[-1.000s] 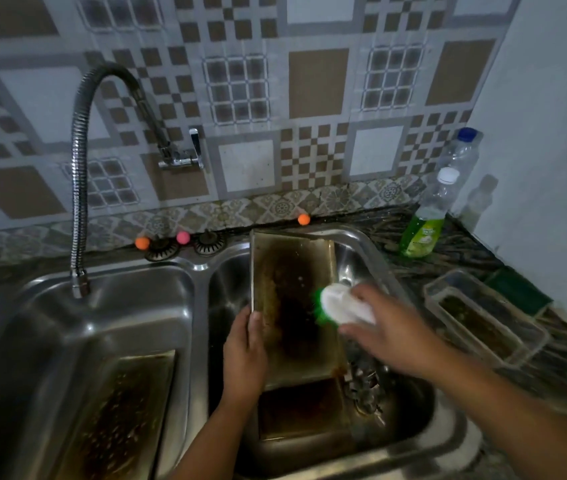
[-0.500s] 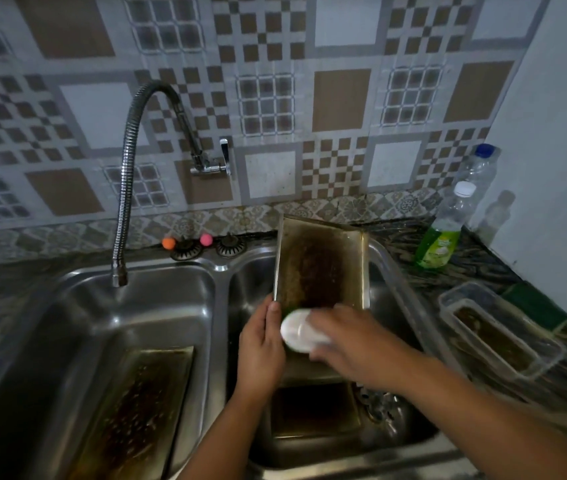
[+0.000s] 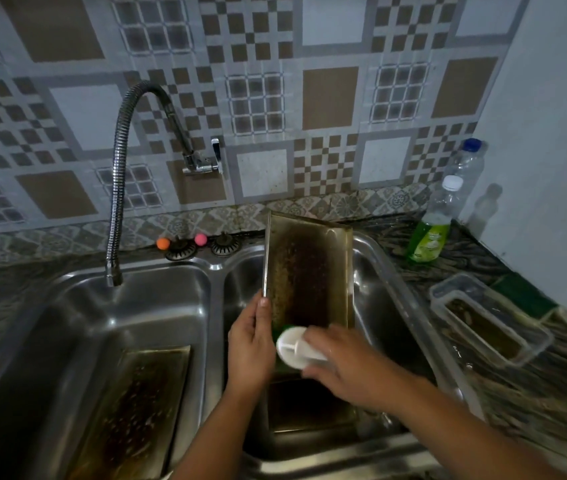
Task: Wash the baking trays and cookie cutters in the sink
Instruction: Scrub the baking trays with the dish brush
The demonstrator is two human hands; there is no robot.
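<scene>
A blackened baking tray [image 3: 306, 271] stands tilted in the right basin of the steel sink [image 3: 393, 296], its far end leaning on the back rim. My left hand [image 3: 251, 344] grips its left edge, thumb on the rim. My right hand [image 3: 341, 362] holds a white scrub brush with green bristles [image 3: 294, 349] and presses it on the tray's lower part. Another dirty tray [image 3: 309, 403] lies under it on the basin floor. A third dirty tray [image 3: 129, 410] lies in the left basin. No cookie cutters can be made out.
A flexible metal tap [image 3: 119, 188] hangs over the left basin. Two strainer plugs [image 3: 202, 249] with an orange and a pink ball sit on the back rim. Right counter: green dish soap bottle [image 3: 431, 230], clear water bottle [image 3: 467, 164], plastic container [image 3: 486, 320], green sponge [image 3: 521, 292].
My right hand has drawn the brush down the tray from its right middle to its lower left, close to my left hand. The camera has shifted, so the scene sits further right.
</scene>
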